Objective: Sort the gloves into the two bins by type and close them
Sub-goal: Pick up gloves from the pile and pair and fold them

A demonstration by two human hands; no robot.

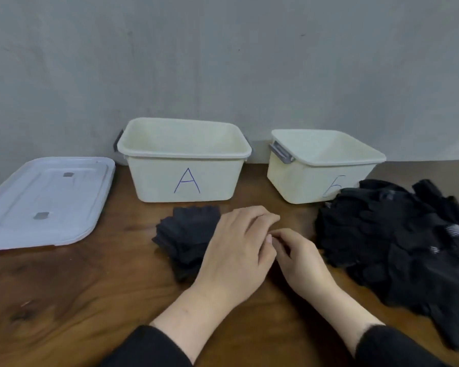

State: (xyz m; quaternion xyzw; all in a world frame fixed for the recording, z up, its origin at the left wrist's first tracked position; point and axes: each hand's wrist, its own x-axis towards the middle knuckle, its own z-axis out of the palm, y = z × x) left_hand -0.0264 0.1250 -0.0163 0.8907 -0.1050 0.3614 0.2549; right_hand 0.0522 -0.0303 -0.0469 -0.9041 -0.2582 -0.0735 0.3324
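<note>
While both hands meet, 2 bins stand open.

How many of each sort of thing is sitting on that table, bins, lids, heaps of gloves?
Cream bins: 2, bin A and the second bin, both open
White lids: 1 lid stack; how many lids it holds is unclear
Black glove heaps: 2, the small pile and the big pile
Total: 5

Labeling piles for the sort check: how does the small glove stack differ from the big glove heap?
The small glove stack lies in front of bin A, fairly neat and dark grey, partly under the left hand. The big glove heap sprawls at right, blacker, far larger, covering part of the other bin. Both rest on the wooden table, outside the bins.
</note>
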